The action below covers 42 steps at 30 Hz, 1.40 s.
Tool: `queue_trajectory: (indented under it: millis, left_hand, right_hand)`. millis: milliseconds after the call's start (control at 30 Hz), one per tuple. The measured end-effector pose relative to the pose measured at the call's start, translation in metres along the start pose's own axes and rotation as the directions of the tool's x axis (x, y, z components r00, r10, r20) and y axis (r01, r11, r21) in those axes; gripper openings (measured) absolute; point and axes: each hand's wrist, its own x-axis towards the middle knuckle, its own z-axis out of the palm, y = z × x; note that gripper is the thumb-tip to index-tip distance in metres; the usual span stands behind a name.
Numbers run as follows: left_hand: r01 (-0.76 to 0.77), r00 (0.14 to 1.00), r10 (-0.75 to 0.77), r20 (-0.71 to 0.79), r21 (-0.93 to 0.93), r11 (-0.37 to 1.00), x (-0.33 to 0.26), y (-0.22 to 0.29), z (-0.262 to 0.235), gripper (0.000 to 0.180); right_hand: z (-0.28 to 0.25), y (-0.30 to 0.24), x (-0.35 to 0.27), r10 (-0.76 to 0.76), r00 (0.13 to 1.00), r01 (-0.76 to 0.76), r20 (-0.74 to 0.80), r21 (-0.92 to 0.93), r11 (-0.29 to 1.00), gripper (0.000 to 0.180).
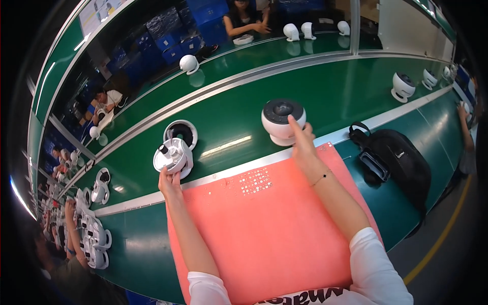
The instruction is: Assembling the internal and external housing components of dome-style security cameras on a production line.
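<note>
My left hand (171, 184) is closed on the lower edge of an open white housing (175, 156), whose inner parts and a small black cylinder face up. Right behind that housing, partly covered by it, a round white shell with a dark inside (187, 131) stands on the green conveyor. To the right, a round white device with a black domed top (280, 118) rests upright on its foot on the belt. My right hand (304, 143) grips its right side, the index finger against the rim; the thumb is hidden.
Small screws in rows (255, 182) lie on a pink mat (264, 229) before me. A black bag (399, 157) lies at right. White housings (95, 241) stack at left; finished-looking devices (403, 87) stand farther along the belt. Co-workers sit across and at left.
</note>
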Motion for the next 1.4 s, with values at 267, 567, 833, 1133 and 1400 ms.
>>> queue_trajectory:
  millis: [267, 567, 833, 1133, 1400]
  left_hand:
    - [-0.019, 0.995, -0.028, 0.092, 0.465, 0.885, -0.061, 0.071, 0.044, 0.050]
    - [-0.053, 0.956, -0.139, 0.257, 0.620, 0.783, -0.094, 0.099, 0.066, 0.052]
    - [0.029, 0.948, -0.184, 0.260, 0.503, 0.864, -0.101, 0.109, 0.054, 0.047]
    - [0.070, 0.910, -0.231, 0.345, 0.421, 0.904, -0.091, 0.112, 0.042, 0.030]
    - [-0.331, 0.014, -0.627, 0.779, 0.595, 0.732, -0.113, 0.043, 0.064, 0.038]
  right_hand:
    - [0.005, -0.070, -0.049, -0.446, 0.538, 0.763, 0.715, -0.188, 0.619, 0.050]
    - [0.013, -0.072, -0.120, -0.060, 0.194, 0.980, 0.979, -0.196, -0.031, 0.046]
    - [0.021, -0.085, -0.152, -0.249, 0.151, 0.987, 0.957, -0.161, -0.018, 0.040]
    - [0.024, -0.112, -0.150, -0.392, 0.010, 0.956, 0.920, 0.106, 0.275, 0.032]
    - [0.031, -0.086, -0.165, 0.142, 0.352, 0.285, 0.925, -0.250, 0.925, 0.044]
